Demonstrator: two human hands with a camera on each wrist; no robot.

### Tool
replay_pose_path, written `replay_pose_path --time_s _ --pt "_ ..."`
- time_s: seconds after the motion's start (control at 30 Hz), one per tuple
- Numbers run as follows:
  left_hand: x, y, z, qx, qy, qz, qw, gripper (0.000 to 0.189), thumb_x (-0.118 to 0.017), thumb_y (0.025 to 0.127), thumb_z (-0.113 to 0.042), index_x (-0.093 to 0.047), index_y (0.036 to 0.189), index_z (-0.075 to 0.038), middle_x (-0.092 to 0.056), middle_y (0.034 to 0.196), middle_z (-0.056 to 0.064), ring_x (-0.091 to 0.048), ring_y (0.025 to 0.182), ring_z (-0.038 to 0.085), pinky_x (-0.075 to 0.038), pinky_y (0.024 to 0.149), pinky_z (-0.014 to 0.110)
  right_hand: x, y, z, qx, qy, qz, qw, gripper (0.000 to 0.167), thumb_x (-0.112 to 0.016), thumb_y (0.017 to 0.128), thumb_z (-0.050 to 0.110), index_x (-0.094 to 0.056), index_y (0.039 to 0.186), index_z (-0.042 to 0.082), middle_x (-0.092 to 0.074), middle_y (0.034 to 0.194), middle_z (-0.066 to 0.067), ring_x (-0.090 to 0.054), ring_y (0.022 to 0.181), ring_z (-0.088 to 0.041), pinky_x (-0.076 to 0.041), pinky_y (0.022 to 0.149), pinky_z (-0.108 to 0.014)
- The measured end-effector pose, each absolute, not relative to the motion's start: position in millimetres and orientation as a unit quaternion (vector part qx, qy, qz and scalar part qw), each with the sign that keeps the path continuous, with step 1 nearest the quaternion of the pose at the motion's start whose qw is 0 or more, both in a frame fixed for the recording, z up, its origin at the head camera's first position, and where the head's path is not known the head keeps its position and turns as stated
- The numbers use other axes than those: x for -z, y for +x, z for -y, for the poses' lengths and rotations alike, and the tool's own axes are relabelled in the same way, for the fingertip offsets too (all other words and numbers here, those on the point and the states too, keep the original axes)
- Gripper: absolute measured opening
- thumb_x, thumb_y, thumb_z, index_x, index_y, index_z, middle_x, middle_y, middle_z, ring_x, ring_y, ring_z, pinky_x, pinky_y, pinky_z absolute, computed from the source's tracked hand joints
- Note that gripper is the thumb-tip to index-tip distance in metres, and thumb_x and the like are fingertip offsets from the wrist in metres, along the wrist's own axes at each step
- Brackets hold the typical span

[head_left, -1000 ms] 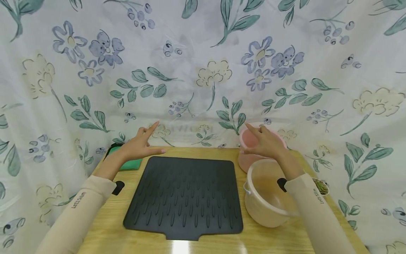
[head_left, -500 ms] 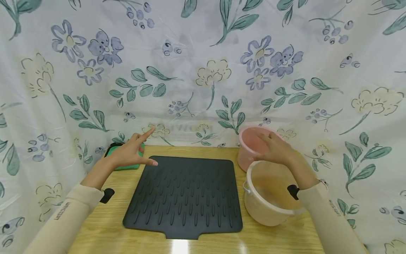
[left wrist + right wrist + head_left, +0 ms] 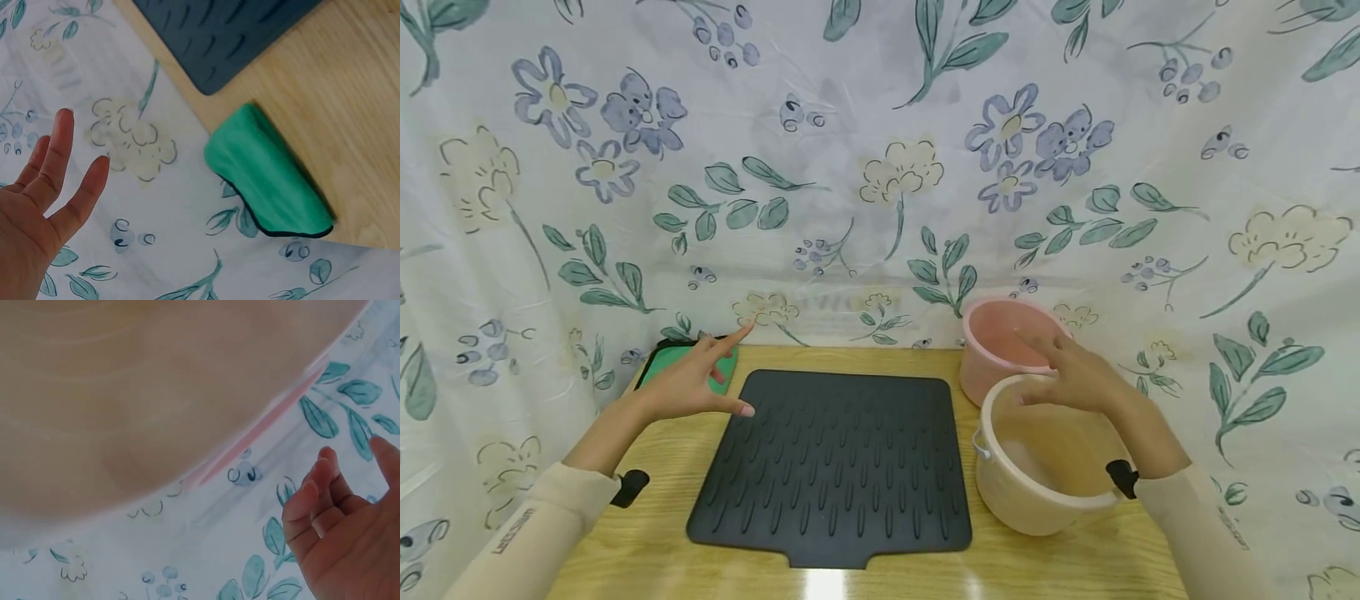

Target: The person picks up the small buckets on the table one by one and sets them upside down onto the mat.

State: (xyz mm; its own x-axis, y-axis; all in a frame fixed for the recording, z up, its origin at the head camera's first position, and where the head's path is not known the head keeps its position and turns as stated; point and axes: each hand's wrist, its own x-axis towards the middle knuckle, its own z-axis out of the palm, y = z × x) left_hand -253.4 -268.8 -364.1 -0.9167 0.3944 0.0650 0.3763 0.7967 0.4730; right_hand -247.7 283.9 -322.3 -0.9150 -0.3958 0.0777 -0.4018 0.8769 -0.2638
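Observation:
My left hand (image 3: 685,383) hovers at the left, thumb and fingers spread apart, holding nothing. Beneath and behind it lies a folded green cloth (image 3: 269,172) with dark edging. My right hand (image 3: 1078,375) hangs over the buckets at the right, its fingers loosely bent and nothing in its grasp. Under that hand stands a cream bucket (image 3: 1022,500) with a handle hinge on its left side. Behind it is a pink bucket (image 3: 981,371), partly covered by the hand in the head view. Between the hands a dark grey ridged mat (image 3: 835,458) lies flat, its tab toward me.
All of this stands on a light wooden table (image 3: 640,533). A white curtain (image 3: 850,125) printed with flowers and leaves hangs along the back and sides. The two buckets sit close together at the table's right side.
Both hands have moved apart and toward me: the left hand leftward, the right hand rightward from over the pink bucket to over the cream one. More of the green cloth and pink bucket shows.

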Motion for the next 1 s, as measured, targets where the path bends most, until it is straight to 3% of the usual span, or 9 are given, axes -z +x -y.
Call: replay_pose_path --time_s 0.07,0.17,0.33,0.5,0.57,0.67,0.77,0.9,1.0 --pt "367.1 -248.8 271.9 -0.244 0.206 -0.948 0.021 0.118 -0.082 0.075 -0.054 -0.005 0.161 -0.03 -0.042 0.132 0.019 -0.056 0.088 0.016 -0.045 0.067 0.033 323.2 -242.9 -286.6 -0.119 0.212 0.97 0.016 0.102 -0.079 0.076 0.058 -0.034 0.155 0.012 -0.052 0.129 -0.029 -0.061 0.101 -0.041 -0.049 0.085 -0.058" --pt "372.4 -242.7 276.7 -0.244 0.208 -0.947 0.025 0.117 -0.082 0.075 -0.053 -0.006 0.161 -0.029 -0.042 0.133 0.021 -0.058 0.089 0.016 -0.046 0.067 0.034 323.9 -236.8 -290.3 -0.099 0.223 0.97 0.022 0.102 -0.079 0.074 0.059 -0.037 0.153 0.01 -0.055 0.101 -0.018 -0.053 0.078 -0.024 -0.048 0.071 -0.044" --pt "381.0 -238.5 282.2 -0.256 0.202 -0.945 0.03 0.114 -0.081 0.076 -0.052 -0.007 0.16 -0.034 -0.043 0.132 0.02 -0.058 0.093 0.019 -0.046 0.069 0.036 324.2 -230.1 -294.6 -0.108 0.235 0.965 0.033 0.1 -0.081 0.074 0.056 -0.04 0.152 0.009 -0.058 0.101 -0.018 -0.052 0.084 -0.023 -0.045 0.073 -0.042" --pt "386.1 -236.8 284.4 -0.27 0.204 -0.94 0.038 0.113 -0.081 0.077 -0.052 -0.006 0.16 -0.036 -0.043 0.13 0.019 -0.056 0.095 0.02 -0.046 0.07 0.036 324.5 -224.9 -298.1 -0.137 0.234 0.962 0.036 0.098 -0.083 0.074 0.052 -0.042 0.151 0.009 -0.055 0.127 -0.031 -0.055 0.11 -0.042 -0.046 0.089 -0.058" --pt "387.6 -235.3 285.5 -0.281 0.206 -0.937 0.038 0.112 -0.081 0.077 -0.05 -0.007 0.16 -0.037 -0.043 0.13 0.018 -0.056 0.096 0.02 -0.046 0.071 0.036 324.6 -222.7 -300.2 -0.149 0.232 0.961 0.031 0.097 -0.083 0.074 0.05 -0.041 0.152 0.01 -0.052 0.13 -0.032 -0.052 0.115 -0.044 -0.044 0.091 -0.059" --pt "390.6 -232.4 287.2 -0.291 0.207 -0.934 0.033 0.111 -0.082 0.077 -0.049 -0.009 0.16 -0.037 -0.044 0.13 0.018 -0.056 0.095 0.021 -0.047 0.071 0.037 325.7 -219.0 -304.7 -0.159 0.227 0.96 0.024 0.098 -0.083 0.075 0.05 -0.039 0.153 0.009 -0.054 0.12 -0.024 -0.05 0.106 -0.034 -0.046 0.085 -0.046" --pt "395.2 -228.7 288.3 -0.295 0.206 -0.933 0.03 0.113 -0.084 0.076 -0.047 -0.01 0.16 -0.034 -0.046 0.128 0.019 -0.057 0.093 0.02 -0.046 0.07 0.037 327.9 -214.5 -310.4 -0.164 0.217 0.962 0.021 0.096 -0.082 0.076 0.05 -0.04 0.152 0.009 -0.049 0.099 -0.013 -0.044 0.083 -0.02 -0.039 0.068 -0.032" --pt "403.2 -222.8 290.2 -0.316 0.203 -0.926 0.046 0.113 -0.085 0.075 -0.043 -0.012 0.161 -0.029 -0.044 0.128 0.021 -0.055 0.092 0.022 -0.044 0.067 0.036 330.9 -208.4 -318.0 -0.169 0.201 0.965 0.019 0.095 -0.082 0.077 0.049 -0.039 0.153 0.012 -0.043 0.089 -0.009 -0.038 0.069 -0.015 -0.033 0.057 -0.026" --pt "408.0 -219.3 291.3 -0.329 0.198 -0.922 0.059 0.112 -0.085 0.076 -0.041 -0.014 0.161 -0.027 -0.043 0.128 0.022 -0.054 0.092 0.022 -0.045 0.067 0.037 332.9 -204.3 -322.8 -0.168 0.197 0.966 0.023 0.095 -0.081 0.077 0.048 -0.037 0.154 0.014 -0.042 0.085 -0.007 -0.036 0.067 -0.013 -0.032 0.056 -0.026"
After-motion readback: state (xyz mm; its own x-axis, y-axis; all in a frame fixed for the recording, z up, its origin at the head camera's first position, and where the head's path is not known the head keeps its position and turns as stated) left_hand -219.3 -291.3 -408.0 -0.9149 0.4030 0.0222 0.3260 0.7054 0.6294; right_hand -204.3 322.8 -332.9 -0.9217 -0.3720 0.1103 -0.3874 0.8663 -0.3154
